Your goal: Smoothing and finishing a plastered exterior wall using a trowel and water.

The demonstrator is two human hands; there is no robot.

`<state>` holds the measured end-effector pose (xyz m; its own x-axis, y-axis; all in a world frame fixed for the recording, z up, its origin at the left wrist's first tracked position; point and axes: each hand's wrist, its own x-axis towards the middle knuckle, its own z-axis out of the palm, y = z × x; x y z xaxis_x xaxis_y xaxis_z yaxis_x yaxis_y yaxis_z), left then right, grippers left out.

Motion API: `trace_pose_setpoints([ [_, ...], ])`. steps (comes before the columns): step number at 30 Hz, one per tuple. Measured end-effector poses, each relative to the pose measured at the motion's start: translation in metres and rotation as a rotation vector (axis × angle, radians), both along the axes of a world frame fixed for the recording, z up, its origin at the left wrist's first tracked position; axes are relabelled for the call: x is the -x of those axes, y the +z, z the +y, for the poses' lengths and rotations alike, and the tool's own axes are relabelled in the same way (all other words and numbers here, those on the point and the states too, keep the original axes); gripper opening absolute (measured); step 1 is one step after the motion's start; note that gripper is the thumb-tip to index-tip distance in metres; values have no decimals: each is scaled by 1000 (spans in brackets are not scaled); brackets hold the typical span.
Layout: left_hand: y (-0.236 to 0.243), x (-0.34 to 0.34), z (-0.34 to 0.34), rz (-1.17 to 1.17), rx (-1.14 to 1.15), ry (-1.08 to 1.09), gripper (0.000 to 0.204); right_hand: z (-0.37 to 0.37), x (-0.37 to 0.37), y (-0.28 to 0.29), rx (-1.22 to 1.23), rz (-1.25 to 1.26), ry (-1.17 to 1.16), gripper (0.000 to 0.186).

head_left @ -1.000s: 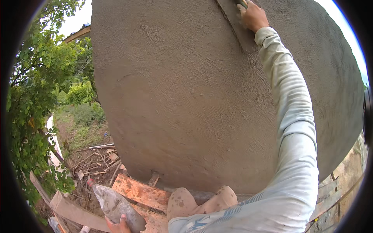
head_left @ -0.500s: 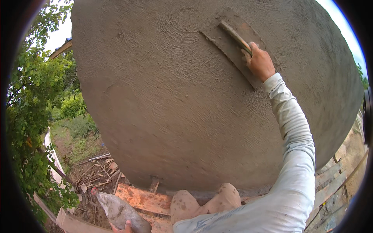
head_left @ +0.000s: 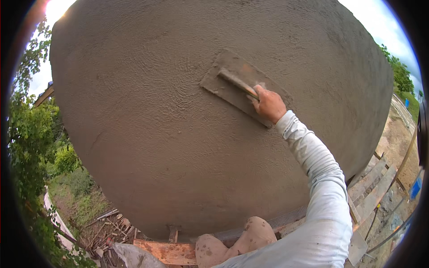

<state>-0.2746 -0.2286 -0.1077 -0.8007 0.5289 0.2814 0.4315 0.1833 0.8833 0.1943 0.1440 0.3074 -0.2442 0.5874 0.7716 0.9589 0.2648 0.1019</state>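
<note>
My right hand (head_left: 270, 103) grips the handle of a rectangular, mortar-smeared plastering float (head_left: 232, 99). The float's face is against the wet grey-brown plaster wall (head_left: 178, 161), tilted so its upper end points left. Curved ridges mark the plaster left of the float. At the lower left edge shows the top part of a dirty greyish plastic bottle (head_left: 136, 256), cut off by the frame. My left hand is out of view.
Below the wall, an orange-brown plank (head_left: 167, 252) lies beside my plaster-spotted knees (head_left: 237, 239). Scrap wood (head_left: 114, 230) litters the ground at left, near leafy branches (head_left: 29, 147). Grey boards (head_left: 373, 185) and a blue container (head_left: 415, 187) are at right.
The view has shifted, and the float in my right hand now sits lower on the wall, tilted flatter. My left hand, earlier at the bottle, has left the picture.
</note>
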Motion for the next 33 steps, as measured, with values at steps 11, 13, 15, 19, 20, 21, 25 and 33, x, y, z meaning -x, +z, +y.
trace_pose_setpoints([
  [11, 97, -58, 14, -219, -317, 15, 48, 28, 231, 185, -239, 174, 314, 37],
  [13, 95, -64, 14, -265, -236, 14, 47, 32, 301, 165, -91, 86, 362, 36],
  [15, 91, -69, 18, -284, -230, 47, 46, 32, 351, 124, 17, -42, 432, 34],
  [19, 79, -69, 5, -264, -126, 75, 46, 31, 406, 17, 261, -313, 552, 29],
  [20, 73, -64, -4, -253, -95, 96, 47, 20, 401, -12, 322, -394, 614, 29],
  [21, 70, -58, -9, -244, -92, 103, 47, 21, 394, -51, 345, -429, 630, 27],
  [25, 45, -13, 6, -17, 557, -41, 44, -17, 314, -154, 697, -667, 691, 27],
  [33, 250, 54, 132, 718, 810, -151, 33, -35, 239, -185, 1097, -774, 513, 29],
])
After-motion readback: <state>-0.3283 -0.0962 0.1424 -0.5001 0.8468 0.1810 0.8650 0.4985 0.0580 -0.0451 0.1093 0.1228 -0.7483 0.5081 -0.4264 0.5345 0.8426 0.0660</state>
